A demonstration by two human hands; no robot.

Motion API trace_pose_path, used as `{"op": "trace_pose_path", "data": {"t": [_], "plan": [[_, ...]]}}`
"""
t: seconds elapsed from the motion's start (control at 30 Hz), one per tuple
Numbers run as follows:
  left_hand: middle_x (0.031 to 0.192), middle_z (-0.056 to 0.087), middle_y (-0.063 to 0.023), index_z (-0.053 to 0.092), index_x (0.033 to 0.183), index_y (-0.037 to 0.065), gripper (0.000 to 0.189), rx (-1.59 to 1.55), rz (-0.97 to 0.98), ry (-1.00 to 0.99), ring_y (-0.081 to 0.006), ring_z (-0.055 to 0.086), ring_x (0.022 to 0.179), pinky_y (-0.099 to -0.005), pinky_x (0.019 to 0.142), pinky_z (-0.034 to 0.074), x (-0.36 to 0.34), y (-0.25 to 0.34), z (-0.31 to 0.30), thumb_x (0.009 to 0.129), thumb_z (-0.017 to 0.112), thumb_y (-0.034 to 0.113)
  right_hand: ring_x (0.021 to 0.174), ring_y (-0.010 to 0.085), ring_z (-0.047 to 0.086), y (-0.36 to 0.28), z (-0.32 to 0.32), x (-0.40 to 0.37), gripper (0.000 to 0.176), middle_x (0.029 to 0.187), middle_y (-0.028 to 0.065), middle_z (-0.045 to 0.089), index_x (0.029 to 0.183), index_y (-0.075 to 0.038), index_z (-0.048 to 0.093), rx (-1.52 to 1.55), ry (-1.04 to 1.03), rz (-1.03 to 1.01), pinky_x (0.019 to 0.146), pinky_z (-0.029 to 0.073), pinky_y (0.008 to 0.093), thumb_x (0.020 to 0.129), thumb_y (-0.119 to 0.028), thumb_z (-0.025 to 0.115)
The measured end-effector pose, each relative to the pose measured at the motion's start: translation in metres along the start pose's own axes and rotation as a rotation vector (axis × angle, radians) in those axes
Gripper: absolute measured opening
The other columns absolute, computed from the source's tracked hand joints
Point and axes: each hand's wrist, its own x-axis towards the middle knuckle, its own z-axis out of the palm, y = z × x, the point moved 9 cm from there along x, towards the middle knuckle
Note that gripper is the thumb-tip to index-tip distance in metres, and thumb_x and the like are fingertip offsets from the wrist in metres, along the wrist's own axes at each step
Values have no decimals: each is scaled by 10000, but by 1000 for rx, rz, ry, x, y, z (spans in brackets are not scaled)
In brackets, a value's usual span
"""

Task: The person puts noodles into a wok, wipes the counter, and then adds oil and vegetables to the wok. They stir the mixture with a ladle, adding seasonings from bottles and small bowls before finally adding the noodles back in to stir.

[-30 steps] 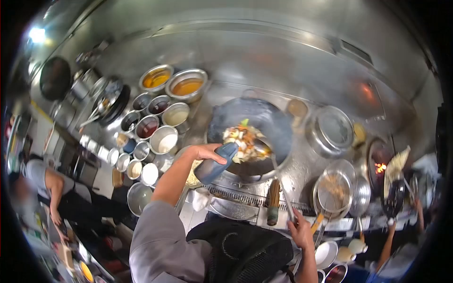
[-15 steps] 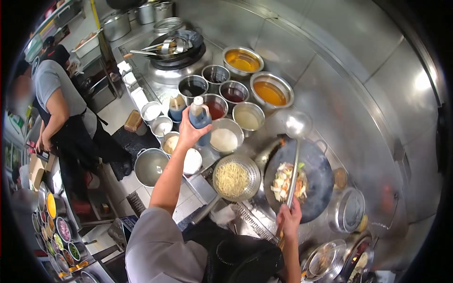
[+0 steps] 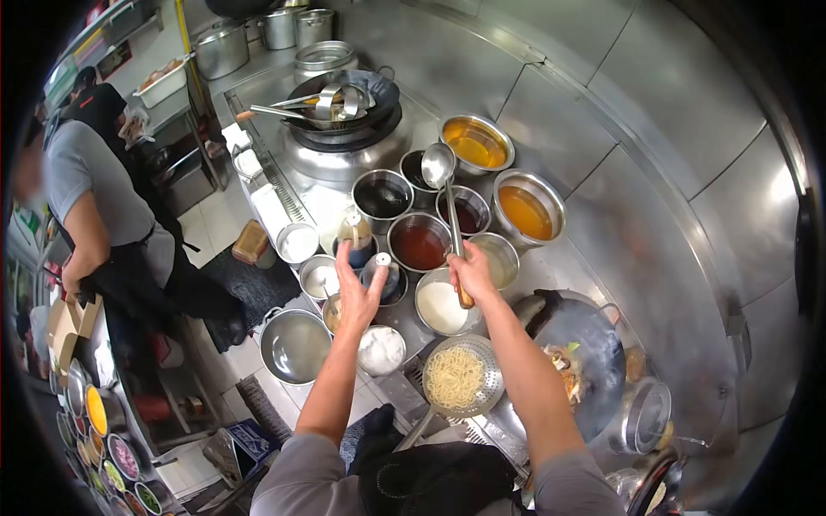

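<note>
My right hand (image 3: 471, 268) is closed round the wooden-ended handle of a metal ladle (image 3: 439, 163), whose bowl is over the dark sauce containers. My left hand (image 3: 357, 292) has its fingers apart beside a squeeze bottle with a white cap (image 3: 382, 260), which stands in a container; a second bottle (image 3: 354, 230) is just behind. Below my right hand is a pot of whitish liquid (image 3: 443, 308). Noodles (image 3: 456, 378) lie in a perforated strainer (image 3: 495, 374). The dark wok (image 3: 594, 353) holds vegetables (image 3: 564, 370), partly hidden by my right forearm.
Two bowls of amber liquid (image 3: 475, 144) stand at the back. Another wok (image 3: 331, 95) holds several utensils. A pot of clear liquid (image 3: 295, 346) is at the left. A co-worker (image 3: 112, 198) stands by a counter at far left, with another person behind.
My right hand has swung the ladle from the wok to above the sauce containers. My left hand has let go of the squeeze bottle, now lower among the containers. The view has shifted.
</note>
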Motion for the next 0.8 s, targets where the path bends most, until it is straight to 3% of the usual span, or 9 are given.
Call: {"op": "trace_pose_path", "data": {"t": [0.1,0.27,0.5,0.6,0.67,0.8], "plan": [[1444,343,-301,241,1468,-52,836,81,49,37,-444,358,1343,-473,1135,290,24,-25,-20,834,744,160,469,140,533,-2,14,30,653,674,58,575,1453,58,337,-79,10,8,423,458,308,871,-47,614],[1462,313,-327,122,1501,-68,1051,277,18,-159,-472,330,1364,-502,1158,270,54,-72,-4,734,812,132,489,144,550,-12,23,37,673,685,67,581,1462,51,338,-204,62,75,443,475,310,852,-14,616],[1484,313,-314,82,1512,-60,1228,227,-40,-282,-438,335,1385,-453,1160,297,71,-115,35,625,902,154,500,131,559,-14,24,34,585,705,55,596,1406,37,418,-37,15,136,434,458,292,874,-70,636],[1467,351,-304,67,1516,-41,1257,162,-104,-278,-424,392,1356,-438,1136,341,68,-120,39,610,914,160,509,123,563,-7,18,35,442,708,43,594,1287,13,510,3,53,117,428,450,289,882,-97,648],[1442,392,-300,64,1520,-12,1267,184,-141,-254,-414,447,1319,-430,1107,383,68,-124,38,602,920,163,509,120,559,-1,21,40,272,714,41,589,1139,-20,553,141,-37,151,418,438,290,894,-95,643],[1396,451,-298,69,1521,12,1268,175,-121,-232,-418,480,1291,-437,1091,398,65,-125,35,599,925,174,506,113,541,-5,24,30,140,709,37,577,1011,-59,547,291,-88,148,414,419,281,908,-99,633]]}}
